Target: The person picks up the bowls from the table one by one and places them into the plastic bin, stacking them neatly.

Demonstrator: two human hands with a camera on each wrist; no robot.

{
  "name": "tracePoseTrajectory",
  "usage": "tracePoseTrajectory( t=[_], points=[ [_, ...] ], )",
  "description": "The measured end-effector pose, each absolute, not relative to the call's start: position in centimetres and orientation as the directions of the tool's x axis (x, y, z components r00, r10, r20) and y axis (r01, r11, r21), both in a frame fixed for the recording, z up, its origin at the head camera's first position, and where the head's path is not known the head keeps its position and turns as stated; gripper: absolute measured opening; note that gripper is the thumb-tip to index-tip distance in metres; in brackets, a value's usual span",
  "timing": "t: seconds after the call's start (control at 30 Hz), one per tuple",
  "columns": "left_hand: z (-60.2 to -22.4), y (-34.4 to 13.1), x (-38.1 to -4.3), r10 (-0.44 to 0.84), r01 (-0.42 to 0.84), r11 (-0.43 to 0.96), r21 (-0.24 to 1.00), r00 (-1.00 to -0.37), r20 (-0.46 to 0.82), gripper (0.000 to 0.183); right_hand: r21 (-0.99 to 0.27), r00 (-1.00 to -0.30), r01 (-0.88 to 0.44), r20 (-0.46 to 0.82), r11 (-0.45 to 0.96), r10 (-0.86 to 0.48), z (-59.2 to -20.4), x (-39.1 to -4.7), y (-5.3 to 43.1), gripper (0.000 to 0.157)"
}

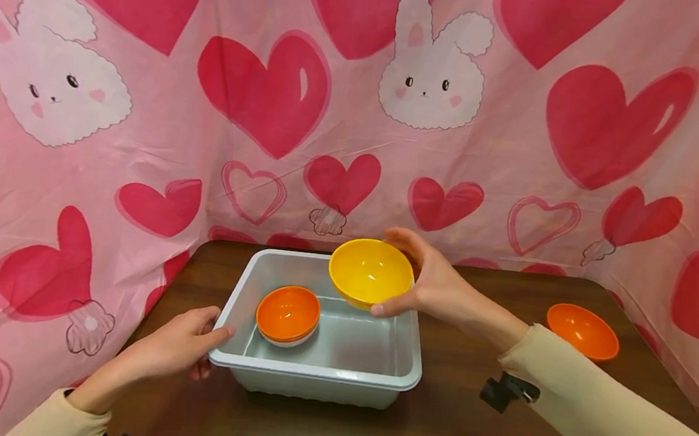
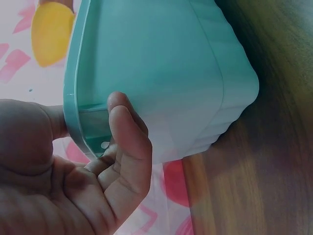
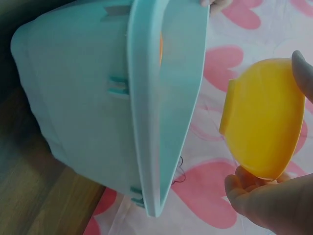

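Observation:
A yellow bowl (image 1: 371, 271) is held by my right hand (image 1: 429, 280) above the right rear part of a pale grey plastic basin (image 1: 314, 371). In the right wrist view the thumb and fingers grip opposite sides of the yellow bowl (image 3: 264, 117), which is apart from the basin. My left hand (image 1: 183, 342) grips the basin's left rim, thumb on the inner side; the left wrist view has its fingers (image 2: 129, 132) curled under that rim. Inside the basin, on the left, sits an orange bowl (image 1: 288, 313) with a whitish edge showing beneath it.
Another orange bowl (image 1: 582, 333) stands on the dark wooden table (image 1: 463, 415) at the right, beyond my right forearm. A pink cloth (image 1: 334, 124) with hearts and rabbits hangs behind the table and along both sides. Dark wrist camera mounts (image 1: 507, 391) sit below the sleeves.

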State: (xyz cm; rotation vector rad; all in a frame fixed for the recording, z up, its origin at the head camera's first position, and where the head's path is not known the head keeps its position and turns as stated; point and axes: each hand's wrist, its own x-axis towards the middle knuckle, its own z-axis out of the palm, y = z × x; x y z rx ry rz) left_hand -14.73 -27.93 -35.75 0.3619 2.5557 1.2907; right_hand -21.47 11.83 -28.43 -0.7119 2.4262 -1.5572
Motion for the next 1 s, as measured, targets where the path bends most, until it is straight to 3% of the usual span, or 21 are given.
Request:
tracePoseTrajectory(
  t=[1.0],
  points=[
    [-36.0,-28.1,-14.9,0.348,0.12,0.568,0.814,-0.932,-0.106,0.021,-0.886,-0.834,-0.283,0.039,0.367,-0.55,-28.7,-23.3,7.1,0.104]
  ],
)
